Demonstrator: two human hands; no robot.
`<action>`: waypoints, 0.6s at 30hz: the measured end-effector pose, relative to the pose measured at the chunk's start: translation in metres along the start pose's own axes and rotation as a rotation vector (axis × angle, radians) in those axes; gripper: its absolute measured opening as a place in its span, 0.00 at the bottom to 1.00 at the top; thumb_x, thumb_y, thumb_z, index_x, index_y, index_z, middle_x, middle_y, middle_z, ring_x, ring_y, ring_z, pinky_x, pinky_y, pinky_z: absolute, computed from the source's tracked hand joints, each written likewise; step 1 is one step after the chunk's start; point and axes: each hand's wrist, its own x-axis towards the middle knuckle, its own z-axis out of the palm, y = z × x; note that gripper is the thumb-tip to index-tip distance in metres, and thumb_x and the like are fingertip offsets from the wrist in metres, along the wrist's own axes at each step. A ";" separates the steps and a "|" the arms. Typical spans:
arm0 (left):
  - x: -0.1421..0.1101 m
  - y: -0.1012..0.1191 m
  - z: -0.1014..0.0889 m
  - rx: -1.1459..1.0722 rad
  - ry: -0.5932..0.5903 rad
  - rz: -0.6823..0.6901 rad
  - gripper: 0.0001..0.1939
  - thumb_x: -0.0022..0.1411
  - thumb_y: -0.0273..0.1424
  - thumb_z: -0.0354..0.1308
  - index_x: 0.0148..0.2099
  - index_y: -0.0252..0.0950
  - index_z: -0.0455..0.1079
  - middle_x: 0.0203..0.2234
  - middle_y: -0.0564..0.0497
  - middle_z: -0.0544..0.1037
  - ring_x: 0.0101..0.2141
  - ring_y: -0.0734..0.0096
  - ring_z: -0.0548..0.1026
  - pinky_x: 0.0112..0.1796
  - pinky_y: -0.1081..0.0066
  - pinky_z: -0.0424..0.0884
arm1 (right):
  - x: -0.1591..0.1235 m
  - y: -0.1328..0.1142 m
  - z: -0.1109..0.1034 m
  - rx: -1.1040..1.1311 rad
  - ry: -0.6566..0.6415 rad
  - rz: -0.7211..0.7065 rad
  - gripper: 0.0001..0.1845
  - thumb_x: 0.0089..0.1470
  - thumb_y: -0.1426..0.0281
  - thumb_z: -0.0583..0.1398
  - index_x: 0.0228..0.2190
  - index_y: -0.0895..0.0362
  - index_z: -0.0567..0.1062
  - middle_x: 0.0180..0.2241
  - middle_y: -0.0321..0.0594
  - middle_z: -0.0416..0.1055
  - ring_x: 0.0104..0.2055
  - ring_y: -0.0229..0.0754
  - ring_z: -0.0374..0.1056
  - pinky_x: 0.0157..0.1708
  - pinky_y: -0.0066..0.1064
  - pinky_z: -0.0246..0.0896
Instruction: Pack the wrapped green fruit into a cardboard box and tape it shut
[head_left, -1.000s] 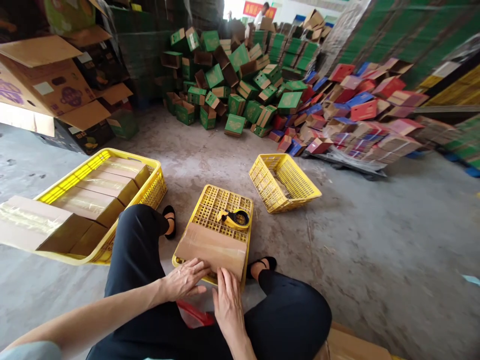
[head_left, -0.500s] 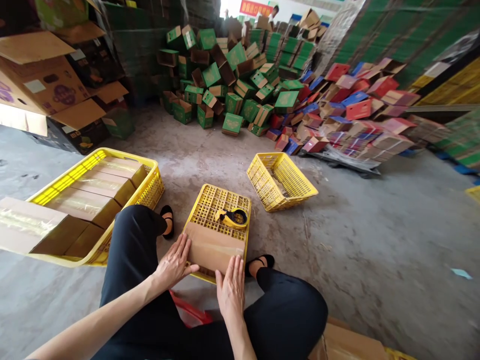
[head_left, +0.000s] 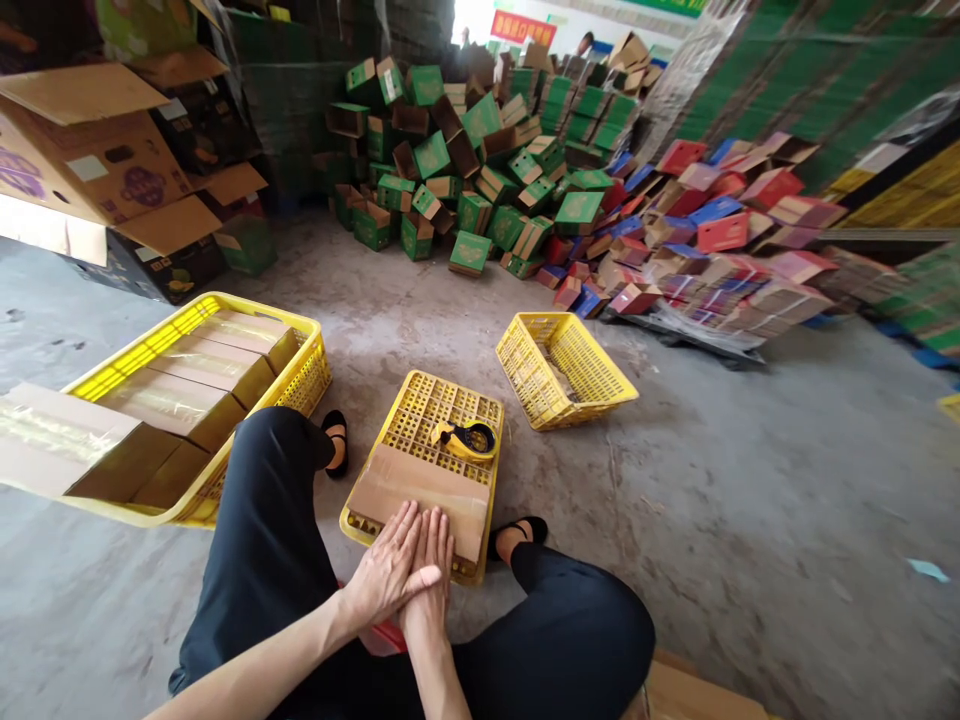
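A flat brown cardboard piece [head_left: 420, 483] with a strip of clear tape lies on an upturned yellow crate [head_left: 405, 400] between my knees. My left hand [head_left: 390, 565] lies with fingers stretched out, partly over my right hand, its fingertips at the cardboard's near edge. My right hand [head_left: 431, 580] is also flat, its extended fingers resting on the cardboard beside the left ones. Neither hand grips anything. A yellow tape dispenser [head_left: 466, 440] sits on the crate just beyond the cardboard. Something red shows below my hands, mostly hidden.
On the left, a large yellow crate [head_left: 309, 375] holds several taped cartons. A smaller yellow basket [head_left: 525, 365] stands ahead to the right. Behind are piles of green boxes [head_left: 470, 252] and red and blue boxes [head_left: 722, 232]. More cardboard [head_left: 697, 695] lies by my right knee.
My hands were apart on the cardboard half a second ago, the left at its left end. They have come together at its near edge, the left partly over the right.
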 end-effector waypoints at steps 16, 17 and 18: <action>0.009 -0.034 -0.005 0.043 0.029 -0.096 0.47 0.71 0.61 0.47 0.79 0.34 0.49 0.73 0.30 0.56 0.73 0.34 0.53 0.65 0.40 0.63 | 0.002 -0.001 -0.008 -0.011 0.039 -0.051 0.38 0.73 0.55 0.48 0.75 0.56 0.47 0.73 0.59 0.54 0.74 0.68 0.52 0.68 0.69 0.48; 0.013 -0.027 -0.002 -0.006 -0.012 -0.036 0.46 0.72 0.60 0.48 0.79 0.37 0.47 0.74 0.33 0.56 0.73 0.37 0.52 0.65 0.41 0.63 | 0.008 -0.010 -0.005 0.010 -0.002 -0.107 0.36 0.72 0.56 0.48 0.75 0.53 0.49 0.73 0.56 0.56 0.74 0.67 0.53 0.67 0.70 0.48; 0.018 -0.022 -0.001 -0.044 -0.042 0.003 0.45 0.73 0.59 0.48 0.80 0.40 0.45 0.74 0.35 0.55 0.73 0.39 0.52 0.66 0.41 0.63 | 0.015 -0.015 -0.002 0.028 -0.044 -0.149 0.35 0.73 0.58 0.48 0.75 0.50 0.51 0.73 0.54 0.56 0.74 0.65 0.54 0.68 0.69 0.48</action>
